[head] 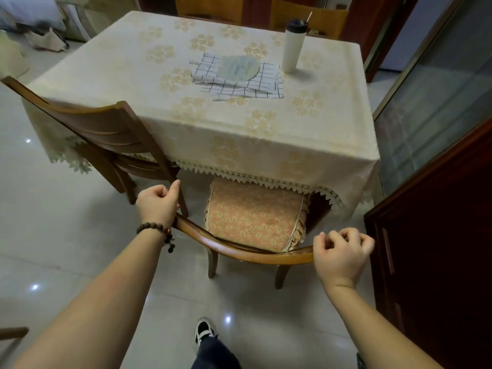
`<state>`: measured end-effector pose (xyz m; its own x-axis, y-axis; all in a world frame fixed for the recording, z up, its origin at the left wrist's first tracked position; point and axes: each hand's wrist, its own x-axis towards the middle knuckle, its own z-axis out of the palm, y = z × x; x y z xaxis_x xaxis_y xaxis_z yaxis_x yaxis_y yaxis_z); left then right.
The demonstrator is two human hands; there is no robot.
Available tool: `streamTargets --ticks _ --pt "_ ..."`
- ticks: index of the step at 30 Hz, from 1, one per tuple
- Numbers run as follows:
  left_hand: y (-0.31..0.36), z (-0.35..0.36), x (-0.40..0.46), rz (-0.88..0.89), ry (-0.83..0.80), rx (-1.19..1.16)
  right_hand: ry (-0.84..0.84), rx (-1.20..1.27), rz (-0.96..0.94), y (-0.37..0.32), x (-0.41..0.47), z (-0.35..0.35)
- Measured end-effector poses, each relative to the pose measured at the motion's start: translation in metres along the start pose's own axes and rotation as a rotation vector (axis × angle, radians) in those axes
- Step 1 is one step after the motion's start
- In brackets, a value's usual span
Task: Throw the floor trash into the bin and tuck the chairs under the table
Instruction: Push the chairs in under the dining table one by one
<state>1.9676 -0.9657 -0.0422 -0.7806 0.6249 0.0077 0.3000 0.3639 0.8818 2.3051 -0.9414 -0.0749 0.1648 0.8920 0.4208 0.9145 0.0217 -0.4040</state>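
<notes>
A wooden chair with a floral seat cushion (255,217) stands at the near side of the table (266,145), its seat partly under the lace-edged cream cloth. Its curved top rail (239,249) runs between my hands. My left hand (158,206), with a bead bracelet on the wrist, is curled over the rail's left end. My right hand (343,251) is curled at the rail's right end. A second wooden chair (106,134) stands angled at the table's left corner, its seat under the cloth. I see no floor trash and no bin.
On the table lie a checked cloth (239,83) with a round pale fan on it and a white tumbler (292,46). Two more chairs (210,9) stand at the far side. A dark wooden cabinet (436,235) and a glass door are close on the right. My shoe (203,331) is on the tiled floor.
</notes>
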Motion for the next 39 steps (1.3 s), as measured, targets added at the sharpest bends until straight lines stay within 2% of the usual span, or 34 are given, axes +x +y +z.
streamTargets --ticks 11,17,25,36,39 --pt "0.009 0.021 0.096 0.068 -0.075 -0.005 -0.021 0.000 0.079 -0.053 0.053 0.049" --pt "0.010 0.030 0.107 0.097 -0.067 0.022 -0.057 -0.039 0.147 -0.064 0.066 0.056" --pt "0.003 0.042 0.088 0.005 -0.005 -0.004 -0.039 -0.055 0.131 -0.063 0.071 0.057" --pt "0.028 0.078 0.140 -0.022 -0.020 -0.007 0.007 -0.027 0.115 -0.068 0.133 0.084" --pt "0.040 0.089 0.157 -0.013 -0.024 0.016 -0.039 -0.033 0.124 -0.070 0.156 0.094"
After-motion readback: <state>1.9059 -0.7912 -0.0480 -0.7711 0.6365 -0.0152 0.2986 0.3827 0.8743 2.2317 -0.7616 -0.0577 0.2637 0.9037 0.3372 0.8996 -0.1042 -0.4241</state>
